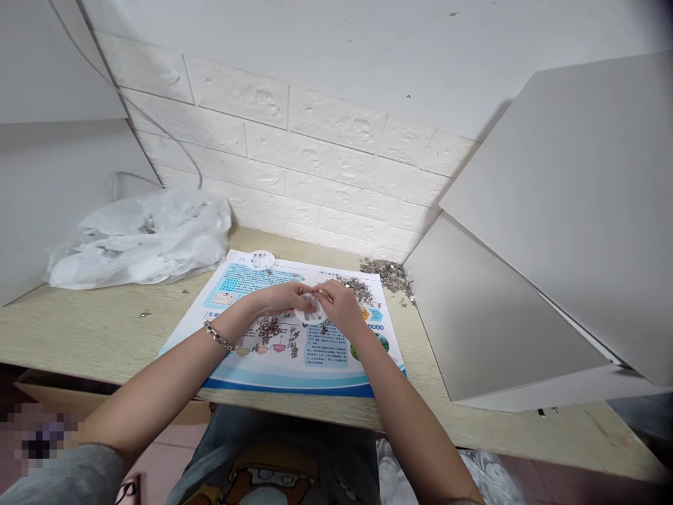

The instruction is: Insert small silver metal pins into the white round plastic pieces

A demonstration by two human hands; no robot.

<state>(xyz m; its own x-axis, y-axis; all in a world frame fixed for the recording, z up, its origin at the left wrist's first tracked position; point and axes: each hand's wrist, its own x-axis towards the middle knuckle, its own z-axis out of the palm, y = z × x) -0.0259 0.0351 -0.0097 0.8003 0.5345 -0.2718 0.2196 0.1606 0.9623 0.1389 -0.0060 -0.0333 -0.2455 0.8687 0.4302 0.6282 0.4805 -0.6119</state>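
Both hands meet over a printed blue-and-white poster (247, 365) lying on the wooden table (105, 330). My left hand (281, 297) and my right hand (341, 303) are closed together on a small white round plastic piece (309, 309) held between them. Several small shiny metal parts (270, 327) lie scattered on the poster just under the hands. A second white round piece (262, 260) rests at the poster's far edge. My left wrist wears a metal bracelet (218, 337).
A heap of small metal parts (389, 273) sits against the brick wall behind the poster. A crumpled white plastic bag (141, 238) lies at the back left. Large grey boards (526, 280) lean over the table's right side. A stray metal part (144, 314) lies on the bare wood.
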